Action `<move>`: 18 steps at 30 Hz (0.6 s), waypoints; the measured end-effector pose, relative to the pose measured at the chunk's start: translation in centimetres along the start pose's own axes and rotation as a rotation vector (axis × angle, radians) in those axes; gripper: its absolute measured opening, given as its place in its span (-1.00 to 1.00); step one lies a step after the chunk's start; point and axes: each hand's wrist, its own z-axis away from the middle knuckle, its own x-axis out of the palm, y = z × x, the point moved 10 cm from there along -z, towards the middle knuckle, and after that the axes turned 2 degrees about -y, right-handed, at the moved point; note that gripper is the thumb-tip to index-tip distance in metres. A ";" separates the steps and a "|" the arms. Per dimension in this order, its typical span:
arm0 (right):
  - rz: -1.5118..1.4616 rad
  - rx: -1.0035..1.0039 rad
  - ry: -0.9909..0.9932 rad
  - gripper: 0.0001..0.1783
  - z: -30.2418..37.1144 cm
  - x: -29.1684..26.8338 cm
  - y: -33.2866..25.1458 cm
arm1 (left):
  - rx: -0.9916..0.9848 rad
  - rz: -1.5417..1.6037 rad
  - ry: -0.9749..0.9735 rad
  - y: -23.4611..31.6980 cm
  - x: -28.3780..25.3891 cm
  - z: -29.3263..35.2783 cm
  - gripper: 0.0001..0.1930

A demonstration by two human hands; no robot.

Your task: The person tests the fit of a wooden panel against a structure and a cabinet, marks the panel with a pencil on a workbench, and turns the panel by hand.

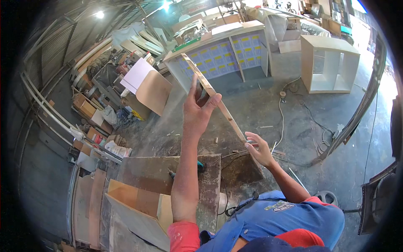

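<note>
A long, narrow wooden board (229, 117) is held up in front of me, slanting from far left down to near right. My left hand (197, 105) is closed on its upper half, thumb on the near side and fingers along the edge. Near its lower end my right hand (261, 151) grips the edge between thumb and fingers. Below my left forearm is a worn workbench (210, 180). A teal power tool (201, 166) lies on it, partly hidden by that forearm. An open wooden box (138, 199) stands at the bench's left.
A large cabinet carcass (247, 52) with a divider stands ahead, and a smaller pale cabinet (330, 63) at far right. Cables (281, 113) run over the floor. Leaning panels (153, 90) and piled scrap line the left side. A fan-like frame (378, 201) stands at right.
</note>
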 end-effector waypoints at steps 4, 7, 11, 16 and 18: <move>-0.003 0.011 -0.008 -0.46 -0.5 -0.6 0.7 | -0.017 0.009 -0.005 0.2 1.0 -0.7 -0.08; 0.070 -0.006 -0.033 -0.31 -0.9 -0.9 -0.3 | -0.034 0.015 0.007 0.7 1.3 -0.3 -0.09; 0.178 -0.177 0.010 -0.07 -1.4 -1.6 -4.6 | -0.084 -0.068 -0.057 1.9 2.9 1.5 0.01; 0.257 -0.422 0.096 -0.10 -1.6 -1.2 -6.1 | -0.010 0.066 -0.114 1.9 4.2 2.1 -0.05; 0.304 -0.414 0.029 -0.18 -1.7 0.4 -3.9 | -0.130 0.477 -0.060 0.4 2.2 -0.2 -0.11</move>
